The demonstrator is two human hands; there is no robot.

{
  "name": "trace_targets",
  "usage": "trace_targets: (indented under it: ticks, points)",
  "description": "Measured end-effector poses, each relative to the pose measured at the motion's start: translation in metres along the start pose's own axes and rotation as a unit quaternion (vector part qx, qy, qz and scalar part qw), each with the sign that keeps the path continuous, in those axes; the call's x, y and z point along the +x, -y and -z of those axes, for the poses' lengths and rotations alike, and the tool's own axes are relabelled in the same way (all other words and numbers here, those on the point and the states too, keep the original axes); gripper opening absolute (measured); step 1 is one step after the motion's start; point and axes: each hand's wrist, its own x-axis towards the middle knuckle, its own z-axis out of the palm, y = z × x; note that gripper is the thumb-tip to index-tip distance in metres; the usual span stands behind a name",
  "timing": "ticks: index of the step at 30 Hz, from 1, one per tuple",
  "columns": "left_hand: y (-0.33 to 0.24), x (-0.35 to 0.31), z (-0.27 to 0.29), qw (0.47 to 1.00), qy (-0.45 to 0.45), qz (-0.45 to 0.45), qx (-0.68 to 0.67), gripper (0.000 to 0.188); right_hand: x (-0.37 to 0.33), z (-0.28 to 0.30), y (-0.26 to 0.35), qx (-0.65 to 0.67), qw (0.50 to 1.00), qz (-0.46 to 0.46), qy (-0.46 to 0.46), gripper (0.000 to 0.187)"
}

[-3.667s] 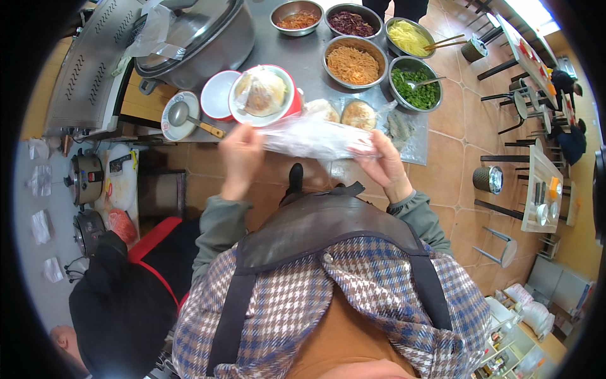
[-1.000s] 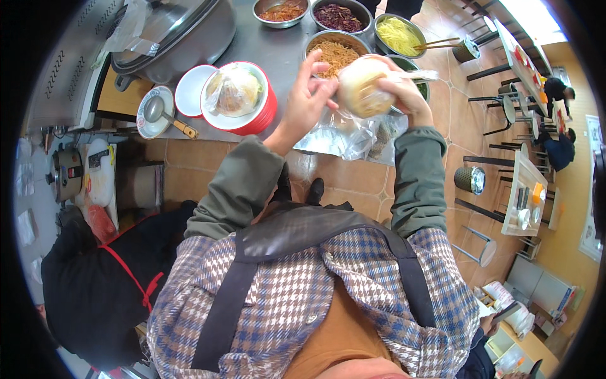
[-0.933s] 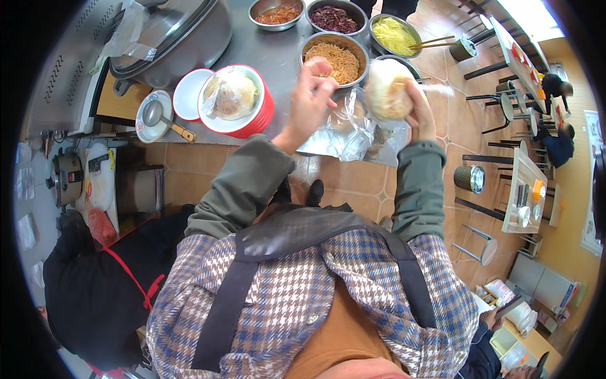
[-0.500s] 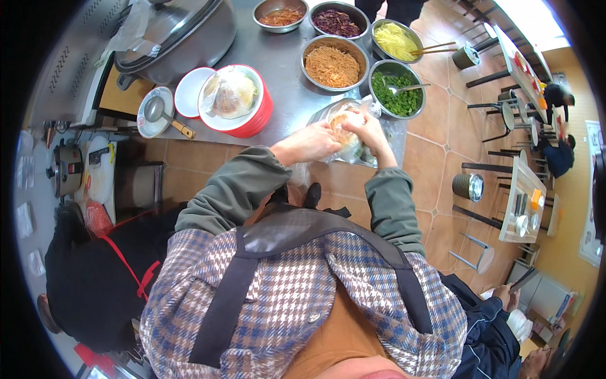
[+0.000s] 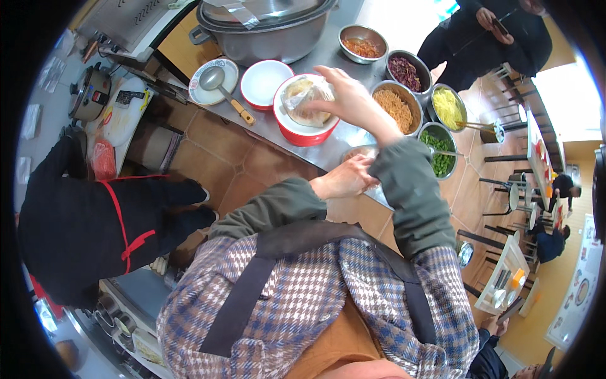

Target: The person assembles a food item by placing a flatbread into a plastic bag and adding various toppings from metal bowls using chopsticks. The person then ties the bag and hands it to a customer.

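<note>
My right hand reaches over a stack of red-and-white bowls, fingers apart around a flatbread in a clear plastic bag that lies in the top bowl. Its thumb overlaps the bag; no firm grip shows. Closer to me, at the counter's front edge, my left hand is closed on another clear bag of food, partly hidden behind my fingers and right sleeve. Beside the stack sit a white bowl with a red rim and a plate bearing a ladle with a wooden handle.
Steel bowls hold orange shreds, purple shreds, brown shreds, yellow shreds and chopped greens. A large lidded pot stands behind. People in dark clothes stand at the left and far right.
My right hand has left the food bag and moved left to the bagged flatbread on the bowls. My left hand keeps hold of its bag. The view has turned left.
</note>
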Motion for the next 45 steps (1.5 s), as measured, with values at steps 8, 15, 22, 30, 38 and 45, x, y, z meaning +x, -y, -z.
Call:
trace_targets:
  ticks: [8, 15, 22, 30, 38, 45]
  points:
    - [0.011, -0.025, 0.011, 0.998, 0.030, 0.049, -0.003, 0.015, 0.061, -0.044, -0.009, -0.173, 0.967, -0.086, 0.164, 0.087]
    - [0.022, -0.023, 0.013, 0.981, 0.150, 0.115, 0.040, 0.013, 0.046, -0.051, -0.002, -0.148, 0.975, -0.014, 0.168, 0.088]
    - [0.010, -0.020, 0.016, 0.999, 0.031, 0.033, 0.004, 0.021, -0.027, 0.014, -0.079, 0.507, 0.846, -0.145, 0.073, 0.064]
    - [-0.001, -0.008, 0.019, 0.999, 0.034, 0.023, -0.027, 0.033, -0.208, 0.070, -0.121, 0.472, 0.778, -0.370, 0.187, 0.065]
    - [-0.001, 0.022, 0.007, 0.998, 0.030, -0.035, -0.043, 0.024, -0.171, -0.022, -0.102, 0.177, 0.886, -0.400, 0.157, 0.050]
    - [0.017, 0.017, 0.025, 0.997, 0.048, 0.039, -0.038, 0.018, -0.235, 0.004, -0.129, -0.210, 0.964, -0.149, 0.069, 0.046]
